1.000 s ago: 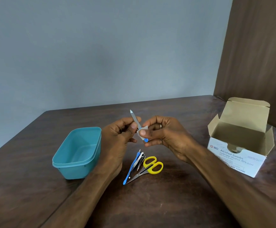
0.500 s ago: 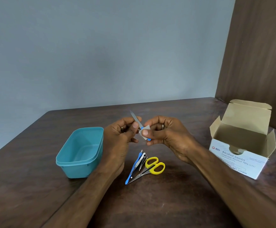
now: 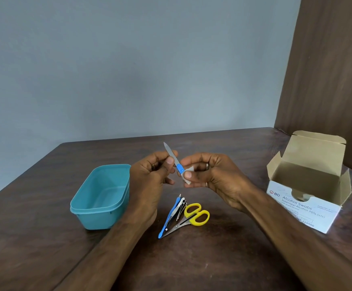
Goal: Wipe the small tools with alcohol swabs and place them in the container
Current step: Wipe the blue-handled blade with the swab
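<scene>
We see a nail file (image 3: 173, 158) held up above the table (image 3: 223, 259), metal blade tilted up and to the left, blue handle at its lower right end. Left hand (image 3: 150, 181) pinches the blade about mid-length between thumb and forefinger; the tip sticks out above that pinch. Right hand (image 3: 210, 175) pinches a white alcohol swab (image 3: 187, 175) folded around the bottom of the blue handle, thumb pressed on the swab. So the file spans both grips: blade in the left, handle end in the right, a short blue stretch bare between them.

Below the hands, lying on the table: a blue-handled tool (image 3: 167, 221), a metal clipper-like piece (image 3: 181, 206) we can't tell apart clearly, and yellow-handled scissors (image 3: 192, 217), all bunched and touching. Teal container (image 3: 101, 196) sits to the left, just beside the left wrist, open, nothing visible inside. Open box of alcohol swabs (image 3: 307, 185) is on the right, well apart from the hands, lid flaps up. Grey wall (image 3: 129, 70) lies behind the table's far edge and a brown panel (image 3: 328, 70) stands at far right.
</scene>
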`<state>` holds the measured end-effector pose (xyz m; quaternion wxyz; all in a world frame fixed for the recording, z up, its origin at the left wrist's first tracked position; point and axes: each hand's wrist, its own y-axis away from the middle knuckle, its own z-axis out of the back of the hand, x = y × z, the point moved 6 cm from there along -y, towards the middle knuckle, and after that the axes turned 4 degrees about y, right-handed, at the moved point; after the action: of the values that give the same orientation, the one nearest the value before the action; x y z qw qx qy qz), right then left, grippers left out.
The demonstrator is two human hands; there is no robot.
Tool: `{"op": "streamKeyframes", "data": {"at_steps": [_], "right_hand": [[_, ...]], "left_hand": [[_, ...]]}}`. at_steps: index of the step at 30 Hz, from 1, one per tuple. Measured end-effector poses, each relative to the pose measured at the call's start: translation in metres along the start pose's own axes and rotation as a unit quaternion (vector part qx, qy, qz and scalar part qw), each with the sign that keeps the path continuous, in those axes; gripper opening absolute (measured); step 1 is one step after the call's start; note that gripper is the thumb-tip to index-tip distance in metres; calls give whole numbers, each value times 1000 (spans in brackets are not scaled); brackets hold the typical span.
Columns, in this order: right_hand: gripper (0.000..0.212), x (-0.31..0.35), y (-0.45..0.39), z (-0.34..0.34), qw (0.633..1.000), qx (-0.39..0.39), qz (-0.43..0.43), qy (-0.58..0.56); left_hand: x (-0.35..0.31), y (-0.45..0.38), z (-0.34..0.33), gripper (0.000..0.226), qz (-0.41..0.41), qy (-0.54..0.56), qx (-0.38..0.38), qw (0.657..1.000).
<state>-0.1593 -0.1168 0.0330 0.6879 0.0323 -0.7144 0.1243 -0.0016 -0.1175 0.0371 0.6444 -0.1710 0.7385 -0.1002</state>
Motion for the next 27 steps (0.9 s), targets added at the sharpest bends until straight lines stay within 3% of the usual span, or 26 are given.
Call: {"op": "streamKeyframes", "data": {"at_steps": [7,27], "right_hand": [[23,1,1,-1,1000,-17,-5,-21],[15,-2,5,-8,995,39,-47,-74]], "left_hand": [[0,3,-3,19,-1,1,7,1000],[-1,4,-7,16,23,66,34,997]]}}
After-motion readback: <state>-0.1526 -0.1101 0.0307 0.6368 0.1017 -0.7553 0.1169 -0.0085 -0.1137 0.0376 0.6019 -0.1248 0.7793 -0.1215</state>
